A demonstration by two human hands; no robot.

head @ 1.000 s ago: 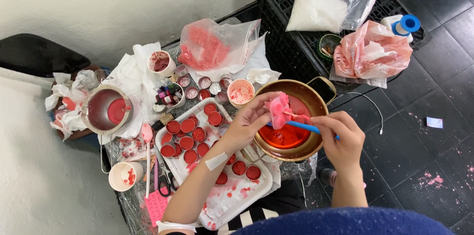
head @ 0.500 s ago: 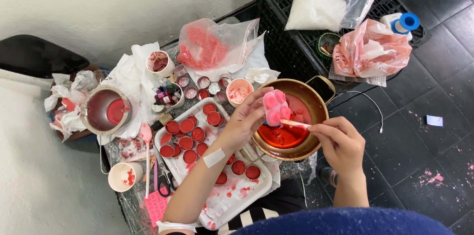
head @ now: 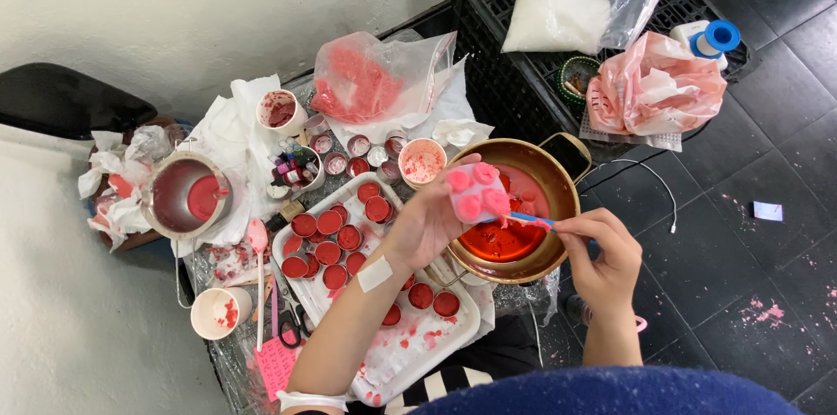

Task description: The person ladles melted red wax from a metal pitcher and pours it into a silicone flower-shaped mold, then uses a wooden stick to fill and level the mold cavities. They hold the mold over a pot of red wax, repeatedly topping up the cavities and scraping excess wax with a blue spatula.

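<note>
My left hand (head: 429,223) holds a small pink mould (head: 478,193) with several round cavities, tilted over a brass pot (head: 558,175) of red liquid (head: 499,241). In my right hand (head: 602,251) is a thin blue-handled tool (head: 528,220), its tip touching the mould's lower edge. Both hands hover above the pot. Left of the pot lies a white tray (head: 449,328) with several small round tins of red wax (head: 330,251).
A metal pitcher (head: 185,195) with red liquid stands at far left among crumpled tissues. Paper cups (head: 218,312), scissors (head: 288,324), small bottles (head: 292,169) and a bag of red flakes (head: 366,79) surround the tray. A black crate (head: 523,92) holds a bag of white granules (head: 567,5) and a pink bag (head: 658,84).
The mould has turned in my left hand so its cavities face up. My right hand has shifted slightly, its tool now at the mould's lower edge.
</note>
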